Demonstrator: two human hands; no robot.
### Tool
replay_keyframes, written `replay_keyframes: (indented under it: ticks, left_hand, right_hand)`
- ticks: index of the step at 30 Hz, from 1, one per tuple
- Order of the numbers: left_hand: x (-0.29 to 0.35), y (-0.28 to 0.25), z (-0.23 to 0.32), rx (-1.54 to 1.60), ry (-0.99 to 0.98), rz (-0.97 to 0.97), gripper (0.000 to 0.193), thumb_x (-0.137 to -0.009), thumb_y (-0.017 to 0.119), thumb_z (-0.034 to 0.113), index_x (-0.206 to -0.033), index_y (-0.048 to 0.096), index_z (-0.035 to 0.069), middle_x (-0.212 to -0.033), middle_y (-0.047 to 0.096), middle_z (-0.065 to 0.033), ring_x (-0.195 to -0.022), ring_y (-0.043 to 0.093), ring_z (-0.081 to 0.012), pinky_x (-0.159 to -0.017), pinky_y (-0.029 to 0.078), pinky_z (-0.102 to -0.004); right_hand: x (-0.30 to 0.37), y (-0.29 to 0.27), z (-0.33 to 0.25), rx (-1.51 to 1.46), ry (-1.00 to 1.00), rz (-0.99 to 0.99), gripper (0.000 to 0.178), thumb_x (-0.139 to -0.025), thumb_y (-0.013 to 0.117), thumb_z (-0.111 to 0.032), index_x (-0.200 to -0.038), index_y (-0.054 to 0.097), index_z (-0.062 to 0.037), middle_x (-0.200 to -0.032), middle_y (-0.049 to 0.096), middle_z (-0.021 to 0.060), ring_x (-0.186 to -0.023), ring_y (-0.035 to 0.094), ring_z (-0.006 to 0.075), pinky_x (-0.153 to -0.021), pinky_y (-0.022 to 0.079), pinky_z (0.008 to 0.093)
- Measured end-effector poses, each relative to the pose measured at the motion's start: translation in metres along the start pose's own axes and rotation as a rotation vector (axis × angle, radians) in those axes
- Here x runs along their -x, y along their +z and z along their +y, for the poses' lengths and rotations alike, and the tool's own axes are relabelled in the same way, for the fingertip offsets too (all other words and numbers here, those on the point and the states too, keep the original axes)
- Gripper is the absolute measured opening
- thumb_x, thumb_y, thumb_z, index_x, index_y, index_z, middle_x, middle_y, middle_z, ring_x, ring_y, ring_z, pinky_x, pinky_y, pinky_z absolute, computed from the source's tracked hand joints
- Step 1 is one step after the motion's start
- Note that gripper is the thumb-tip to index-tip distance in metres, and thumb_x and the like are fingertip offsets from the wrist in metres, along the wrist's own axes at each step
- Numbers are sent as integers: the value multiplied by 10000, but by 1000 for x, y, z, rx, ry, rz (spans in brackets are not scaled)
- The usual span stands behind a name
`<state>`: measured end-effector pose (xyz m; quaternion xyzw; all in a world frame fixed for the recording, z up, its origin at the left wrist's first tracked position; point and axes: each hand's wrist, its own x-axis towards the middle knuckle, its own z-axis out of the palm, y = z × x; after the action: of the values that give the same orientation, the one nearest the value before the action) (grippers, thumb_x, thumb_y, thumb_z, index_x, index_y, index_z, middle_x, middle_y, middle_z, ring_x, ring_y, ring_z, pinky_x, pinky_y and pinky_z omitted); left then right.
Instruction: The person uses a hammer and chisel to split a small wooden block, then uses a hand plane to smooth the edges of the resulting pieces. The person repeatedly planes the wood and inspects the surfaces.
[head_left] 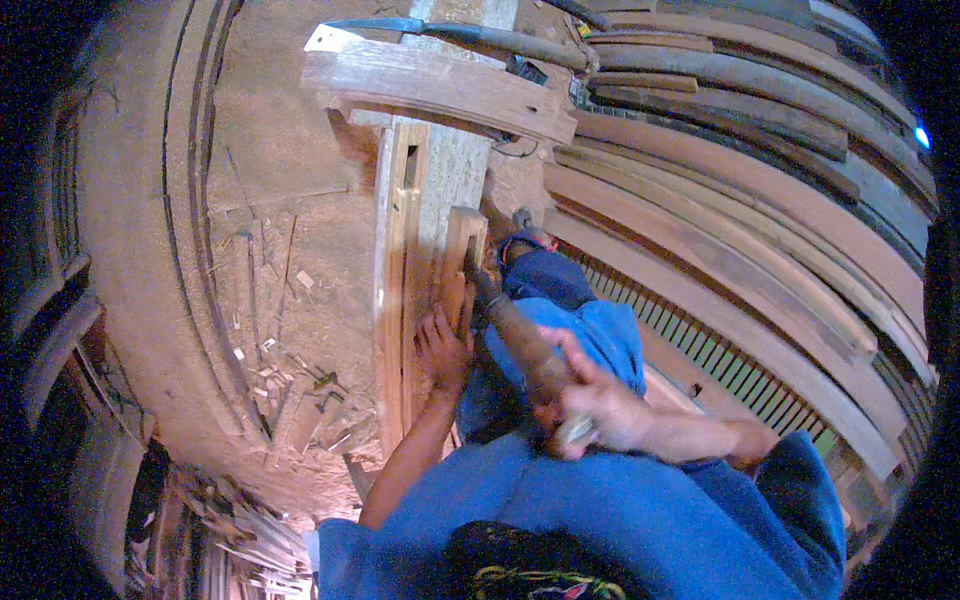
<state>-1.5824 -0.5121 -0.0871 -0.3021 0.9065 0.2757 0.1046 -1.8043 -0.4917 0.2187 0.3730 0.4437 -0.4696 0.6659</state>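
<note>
My right hand (590, 408) is wrapped round the thick wooden handle of a chisel (522, 345), slanting up and to the left. The chisel's dark lower end meets a light wooden piece (464, 232) at a slot near its far end; the cutting edge is hidden. Lower on that piece rests my left hand (443, 352), fingers on its left side and thumb toward the right, holding it against the bench. Alongside lies a long timber (398, 260) with a narrow slot cut near its far end.
Across the bench (458, 170) lies a shaped wooden piece (440, 85), with a long-handled blue-bladed tool (480, 36) beyond it. Planks (720, 265) are stacked at right above a slatted grating (690, 335). Offcuts and shavings (310, 400) litter the floor at left.
</note>
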Motion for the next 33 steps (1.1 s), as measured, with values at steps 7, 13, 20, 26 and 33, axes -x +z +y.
replay_keyframes:
  ticks: [7, 13, 20, 26, 33]
  left_hand:
    - [6, 0, -8, -14, -28, -131, 845, -733, 816, 339, -1426, 449, 24, -1299, 538, -201, -1202, 527, -418, -1045, 451, -514]
    - [-2, -2, -8, 69, 28, 11, 714, -778, 772, 295, -1363, 477, 12, -1268, 542, -219, -1179, 529, -434, -1039, 438, -523]
    - [-13, -25, 5, 66, 2, 40, 619, -778, 763, 243, -1295, 511, 14, -1187, 568, -212, -1118, 553, -415, -960, 473, -493]
    - [-15, -32, 8, -6, -31, 0, 656, -716, 828, 194, -1270, 525, 14, -1160, 570, -201, -1087, 561, -413, -919, 490, -474]
    - [-15, -30, 8, -27, 46, 104, 609, -755, 797, 191, -1270, 525, 12, -1138, 574, -198, -1081, 564, -405, -899, 497, -476]
  right_hand:
    - [-16, -2, 2, 13, -48, -15, 902, -840, 575, -6, -1550, 83, -268, -898, 557, 126, -559, 619, 295, -438, 444, 367]
    - [-18, -35, 14, -247, 11, -15, 930, -849, 587, 5, -1590, 88, -254, -918, 590, 125, -628, 672, 293, -514, 546, 395]
    - [5, -66, 38, -257, -84, -135, 790, -993, 636, -319, -1601, 136, -256, -859, 598, 83, -554, 635, 261, -466, 562, 429]
    - [10, -69, 42, -241, -36, -142, 781, -1004, 612, -348, -1606, 123, -260, -861, 586, 79, -546, 623, 238, -464, 565, 417]
    - [10, -74, 34, -123, -16, -160, 812, -976, 653, -314, -1593, 134, -217, -837, 582, 85, -553, 629, 236, -477, 573, 416]
